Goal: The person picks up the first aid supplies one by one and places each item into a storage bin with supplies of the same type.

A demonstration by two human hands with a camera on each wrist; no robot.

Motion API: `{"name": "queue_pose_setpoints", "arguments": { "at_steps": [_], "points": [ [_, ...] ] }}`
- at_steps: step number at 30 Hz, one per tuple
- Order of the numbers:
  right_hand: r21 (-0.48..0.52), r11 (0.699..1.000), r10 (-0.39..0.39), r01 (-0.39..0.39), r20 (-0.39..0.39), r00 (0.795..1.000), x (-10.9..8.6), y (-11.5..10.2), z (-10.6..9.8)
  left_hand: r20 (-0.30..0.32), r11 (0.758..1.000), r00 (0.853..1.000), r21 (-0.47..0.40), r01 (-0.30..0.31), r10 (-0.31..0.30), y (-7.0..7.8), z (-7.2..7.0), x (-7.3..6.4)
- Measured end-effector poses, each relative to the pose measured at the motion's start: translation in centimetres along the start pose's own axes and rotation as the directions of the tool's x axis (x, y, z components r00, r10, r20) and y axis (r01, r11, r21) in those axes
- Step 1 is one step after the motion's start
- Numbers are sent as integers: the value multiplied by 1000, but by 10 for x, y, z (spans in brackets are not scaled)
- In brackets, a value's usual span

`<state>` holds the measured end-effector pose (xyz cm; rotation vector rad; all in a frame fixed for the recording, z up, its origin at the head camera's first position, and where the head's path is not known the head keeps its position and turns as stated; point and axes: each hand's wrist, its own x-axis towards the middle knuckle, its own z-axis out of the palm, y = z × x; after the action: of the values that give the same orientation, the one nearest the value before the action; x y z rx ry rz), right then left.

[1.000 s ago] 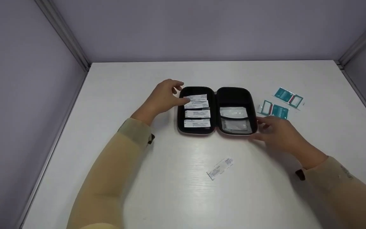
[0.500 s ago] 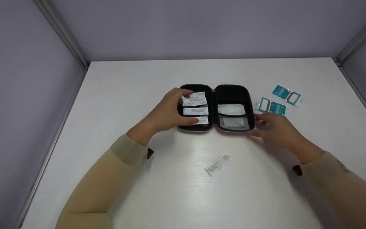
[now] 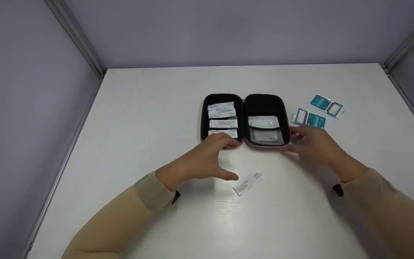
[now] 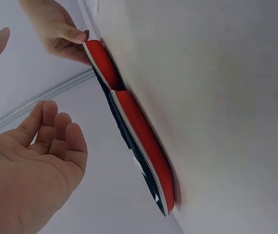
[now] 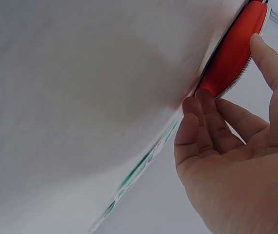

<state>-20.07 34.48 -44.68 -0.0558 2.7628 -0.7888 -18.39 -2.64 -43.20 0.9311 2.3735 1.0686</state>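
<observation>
An unzipped case point(image 3: 264, 105) lies spread flat on the table, black inside; its red outer shell point(image 4: 141, 141) and zipper show in the left wrist view. Several narrow white paper packets point(image 3: 223, 124) sit in its left half, the lowest partly covered by my left hand point(image 3: 205, 158). Two clear packets point(image 3: 264, 122) fill pockets in the right half. The left hand holds nothing, thumb and fingers spread apart, its thumb just left of a loose white packet point(image 3: 248, 183). My right hand point(image 3: 314, 147) pinches the case's near right corner between thumb and fingers.
Two teal-and-white packets point(image 3: 326, 105) lie on the white table point(image 3: 149, 104) to the right of the case, the nearer one close to the right hand. Grey-purple panels point(image 3: 228, 32) stand along the back and sides.
My left hand has come from the case's left side, across its packets, toward the loose packet in front. The right hand has stayed at the case's corner.
</observation>
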Motion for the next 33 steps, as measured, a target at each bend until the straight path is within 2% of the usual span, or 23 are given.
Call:
{"name": "queue_pose_setpoints", "arguments": {
  "at_steps": [4,7,13,22,26,33],
  "points": [
    [1,1000,11,-11,5,1000,0,-1,0,45,1000,999,23,15,-16,2,10,-3],
    [5,1000,20,-20,11,1000,-1,-1,-1,52,998,998,53,30,-33,6,16,-5],
    [5,1000,8,-8,3,1000,-2,-1,-2,24,992,998,116,52,-55,13,26,-12],
    [-12,998,-58,58,-4,998,-1,2,2,-46,983,995,152,98,-92,12,43,-25],
    [-22,999,-47,47,0,999,-2,3,3,-35,972,992,199,124,-120,14,48,-27],
    [-22,999,-24,24,4,1000,-2,1,2,-31,935,989,324,146,-144,17,56,-22]
  ]
}}
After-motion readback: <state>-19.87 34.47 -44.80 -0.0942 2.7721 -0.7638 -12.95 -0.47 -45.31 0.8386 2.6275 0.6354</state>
